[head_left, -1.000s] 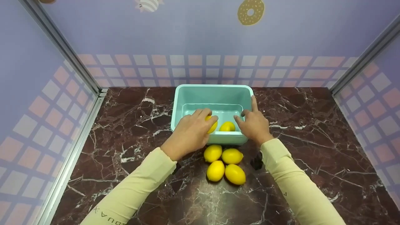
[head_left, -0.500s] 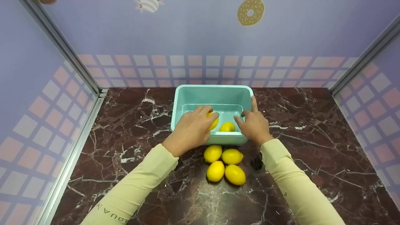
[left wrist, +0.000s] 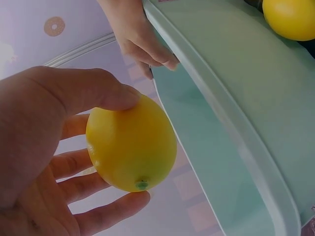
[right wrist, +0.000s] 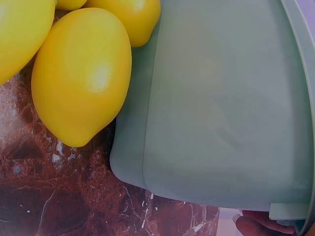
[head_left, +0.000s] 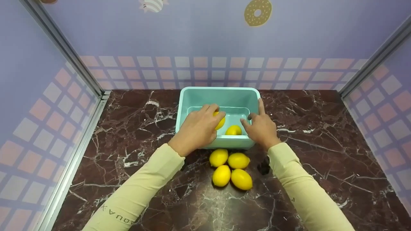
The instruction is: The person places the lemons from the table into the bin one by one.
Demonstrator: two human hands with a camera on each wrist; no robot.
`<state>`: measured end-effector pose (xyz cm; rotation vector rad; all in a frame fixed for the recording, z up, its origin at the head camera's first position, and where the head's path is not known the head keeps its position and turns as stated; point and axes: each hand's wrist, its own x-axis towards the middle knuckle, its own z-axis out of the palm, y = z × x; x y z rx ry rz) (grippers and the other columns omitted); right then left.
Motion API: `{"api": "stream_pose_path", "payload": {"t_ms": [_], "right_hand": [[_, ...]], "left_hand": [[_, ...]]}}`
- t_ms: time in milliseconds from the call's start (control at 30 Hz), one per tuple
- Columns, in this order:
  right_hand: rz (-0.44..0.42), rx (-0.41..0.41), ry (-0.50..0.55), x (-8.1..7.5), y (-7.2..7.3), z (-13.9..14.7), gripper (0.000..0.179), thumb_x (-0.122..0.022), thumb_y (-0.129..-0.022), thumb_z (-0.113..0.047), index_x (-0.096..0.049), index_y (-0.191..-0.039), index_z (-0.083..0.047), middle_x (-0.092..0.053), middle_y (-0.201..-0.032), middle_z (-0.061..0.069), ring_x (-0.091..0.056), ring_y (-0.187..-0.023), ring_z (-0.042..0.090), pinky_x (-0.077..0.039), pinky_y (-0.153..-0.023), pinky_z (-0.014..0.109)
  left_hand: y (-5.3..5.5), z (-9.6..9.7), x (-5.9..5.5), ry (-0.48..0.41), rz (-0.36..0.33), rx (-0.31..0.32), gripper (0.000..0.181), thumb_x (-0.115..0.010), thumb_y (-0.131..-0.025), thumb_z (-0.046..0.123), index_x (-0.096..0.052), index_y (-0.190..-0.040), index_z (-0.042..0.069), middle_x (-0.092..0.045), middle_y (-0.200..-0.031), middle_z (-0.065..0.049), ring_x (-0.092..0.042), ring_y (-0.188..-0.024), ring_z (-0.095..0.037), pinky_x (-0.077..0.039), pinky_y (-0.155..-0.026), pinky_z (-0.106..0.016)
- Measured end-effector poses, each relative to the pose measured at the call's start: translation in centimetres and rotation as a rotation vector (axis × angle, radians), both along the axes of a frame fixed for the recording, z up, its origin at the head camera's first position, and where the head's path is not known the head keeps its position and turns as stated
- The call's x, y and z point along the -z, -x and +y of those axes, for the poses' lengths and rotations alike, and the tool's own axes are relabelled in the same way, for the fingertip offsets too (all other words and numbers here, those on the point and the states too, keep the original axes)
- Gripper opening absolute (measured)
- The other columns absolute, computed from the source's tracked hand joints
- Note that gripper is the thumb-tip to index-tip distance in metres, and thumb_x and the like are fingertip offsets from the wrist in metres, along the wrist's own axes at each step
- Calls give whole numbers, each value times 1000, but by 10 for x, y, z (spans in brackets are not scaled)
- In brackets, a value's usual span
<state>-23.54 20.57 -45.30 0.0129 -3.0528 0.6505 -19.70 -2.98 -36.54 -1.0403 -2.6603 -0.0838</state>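
A pale turquoise plastic bin stands at the back of the dark marbled table. Over its left part, my left hand holds a yellow lemon, thumb on one side and fingers on the other. Inside the bin, by the front wall, lies another lemon. My right hand grips the bin's right rim near the front corner, index finger stretched along the rim and thumb toward the inside. Several lemons sit grouped in front of the bin, one lemon large in the right wrist view.
Purple walls with pink and white squares close off the back and both sides, with metal strips at the corners. Dark red marbled tabletop extends left and right of the bin.
My left hand has shifted slightly farther over the bin, away from me and a little right, with the lemon in it. My right hand and the lemons in front stay put.
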Motion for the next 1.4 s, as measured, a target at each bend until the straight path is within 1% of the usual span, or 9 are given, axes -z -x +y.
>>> {"api": "stream_pose_path", "payload": {"t_ms": [233,400,667,900,1167,1400], "right_hand": [[6,-1,1,0,0,1,53,-51,-94,-48,-66,-117,-3,-2,-164,9,-58,-110,40,-50,-82,56],[4,2,0,0,-1,0,54,-51,-94,-49,-67,-117,-3,-1,-164,9,-59,-110,39,-50,-83,56],[-3,2,-5,-1,-1,0,53,-51,-94,-49,-66,-118,-4,-1,-164,9,-59,-108,39,-50,-81,55],[-15,-1,2,-2,-2,0,54,-51,-94,-49,-66,-119,-4,1,-164,9,-58,-111,39,-50,-82,55],[-18,0,-2,-2,-2,0,53,-51,-94,-49,-66,-119,-4,1,-164,8,-59,-110,39,-50,-81,54],[-14,6,-12,-1,-1,0,53,-50,-94,-50,-66,-118,-5,0,-164,7,-60,-108,39,-50,-80,55]], "left_hand": [[3,2,-2,-17,0,3,35,-65,-78,10,-61,-113,12,-58,-113,-8,-59,-94,-25,-54,-59,-37],[5,3,-4,-6,-6,-2,36,-65,-79,11,-60,-115,12,-57,-116,-9,-59,-94,-25,-54,-59,-37],[9,5,-6,2,-32,-13,37,-65,-80,12,-60,-116,13,-56,-113,-7,-57,-95,-24,-53,-58,-37],[11,6,-8,9,-47,-12,37,-65,-80,11,-60,-117,13,-56,-112,-8,-57,-94,-23,-54,-60,-35],[15,7,-9,7,-34,-9,35,-65,-80,11,-60,-114,13,-57,-109,-8,-58,-93,-24,-54,-61,-36],[17,9,-9,21,-49,-18,36,-67,-80,13,-59,-115,13,-56,-111,-8,-58,-95,-24,-55,-62,-36]]}}
